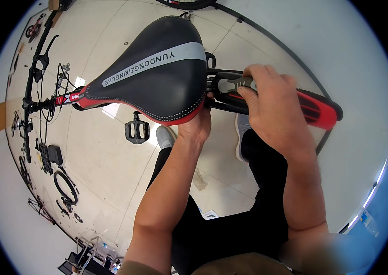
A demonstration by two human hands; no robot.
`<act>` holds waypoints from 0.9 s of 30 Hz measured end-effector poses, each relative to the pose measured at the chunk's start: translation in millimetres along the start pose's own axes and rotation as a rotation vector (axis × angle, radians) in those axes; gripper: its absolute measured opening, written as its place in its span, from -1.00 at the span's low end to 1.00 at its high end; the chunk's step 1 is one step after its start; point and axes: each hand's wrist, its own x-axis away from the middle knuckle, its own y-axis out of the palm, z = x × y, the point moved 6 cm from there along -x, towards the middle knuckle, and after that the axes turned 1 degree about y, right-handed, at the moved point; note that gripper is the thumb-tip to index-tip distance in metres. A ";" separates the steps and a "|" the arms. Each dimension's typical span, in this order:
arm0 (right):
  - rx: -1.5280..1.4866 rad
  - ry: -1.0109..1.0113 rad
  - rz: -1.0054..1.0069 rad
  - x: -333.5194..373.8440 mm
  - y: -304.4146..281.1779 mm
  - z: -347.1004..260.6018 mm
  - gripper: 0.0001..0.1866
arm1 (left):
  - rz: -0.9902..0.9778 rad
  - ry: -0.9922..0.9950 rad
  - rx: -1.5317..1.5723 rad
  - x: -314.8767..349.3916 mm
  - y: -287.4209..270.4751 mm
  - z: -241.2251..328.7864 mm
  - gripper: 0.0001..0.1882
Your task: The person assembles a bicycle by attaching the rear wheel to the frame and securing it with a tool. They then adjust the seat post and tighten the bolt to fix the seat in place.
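Black-and-red bike saddle nearest. Right hand grasps rear mudguard at its grey section, just right of saddle. Left hand under saddle's rear; fingers mostly hidden, can't tell grip. Platform pedal below; handlebar far left.

Black teardrop-shaped padded saddle: leather-look skin, smooth, low sheen, pale dotted stitching. Pale grey smooth band across it; red lower edge looks semi-gloss. Red-and-black long mudguard, right of frame: smooth, plastic-looking. Grey-and-black elongated part, upper centre: smooth, matt; plastic vs metal unclear. Black openwork flat pedal: matt, hard; material unclear. Cream square-tiled floor: glossy, throws bright reflections. Black trousers, lower centre: matt cloth. Grey shoe: matt, fabric-looking.
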 end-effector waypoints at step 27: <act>-0.224 -0.045 0.134 -3.7 -5.1 12.1 -0.78 | 0.022 -0.007 -0.055 3.6 1.3 2.0 -0.68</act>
